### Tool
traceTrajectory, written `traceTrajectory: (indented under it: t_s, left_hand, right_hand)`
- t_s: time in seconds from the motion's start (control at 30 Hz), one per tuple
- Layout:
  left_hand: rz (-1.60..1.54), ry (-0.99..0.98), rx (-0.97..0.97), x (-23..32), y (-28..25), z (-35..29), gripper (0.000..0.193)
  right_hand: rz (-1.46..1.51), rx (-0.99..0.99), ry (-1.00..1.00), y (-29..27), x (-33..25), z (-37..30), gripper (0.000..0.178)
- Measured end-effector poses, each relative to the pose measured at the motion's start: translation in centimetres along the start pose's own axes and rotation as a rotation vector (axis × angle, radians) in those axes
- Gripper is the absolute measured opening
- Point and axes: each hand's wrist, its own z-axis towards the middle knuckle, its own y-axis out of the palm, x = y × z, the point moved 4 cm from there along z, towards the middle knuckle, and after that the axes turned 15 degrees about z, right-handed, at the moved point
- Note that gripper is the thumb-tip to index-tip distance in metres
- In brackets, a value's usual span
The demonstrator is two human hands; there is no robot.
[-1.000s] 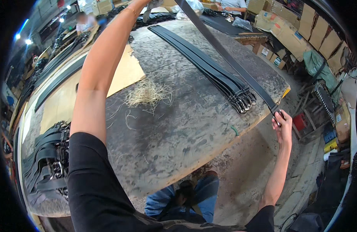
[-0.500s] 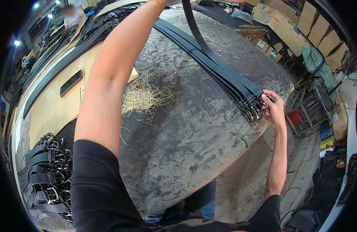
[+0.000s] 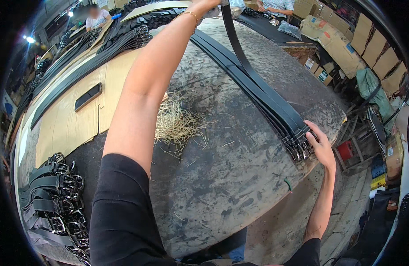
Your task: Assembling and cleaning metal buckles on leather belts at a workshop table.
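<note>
A stack of black belts lies slantwise across the worktable, with metal buckles bunched at its near right end. My right hand is closed at that end, thumb and fingers around the buckle end of the top belt. One black belt lifts off the stack and curves up to the far edge of the view. There my left hand, reaching far forward, is closed on its raised part; the fingertips are partly cut off.
On the worktable lie a heap of straw-coloured strands and a green tie. At left are a phone on cardboard, more belts and a pile of buckled belts. Two people sit beyond.
The view has shifted slightly, so the table and belts appear farther right and lower. My right hand stays at the buckle end, and my left hand still holds the raised belt.
</note>
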Motion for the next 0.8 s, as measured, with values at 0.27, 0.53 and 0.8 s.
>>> traceTrajectory:
  t_s: [0.27,0.53,0.8]
  left_hand:
    - [0.037,-0.43,-0.372,-4.1,8.7,-5.5,0.038]
    - [0.204,-0.286,-0.862,0.1,10.7,-18.1,0.045]
    - [0.26,-0.279,-0.63,2.3,10.2,-21.8,0.039]
  right_hand:
    - [-0.015,0.07,0.006,0.9,0.4,-0.5,0.035]
    - [-0.073,0.091,-0.05,1.0,0.1,-0.5,0.038]
    - [0.247,0.348,-0.097,0.8,2.5,-1.3,0.03]
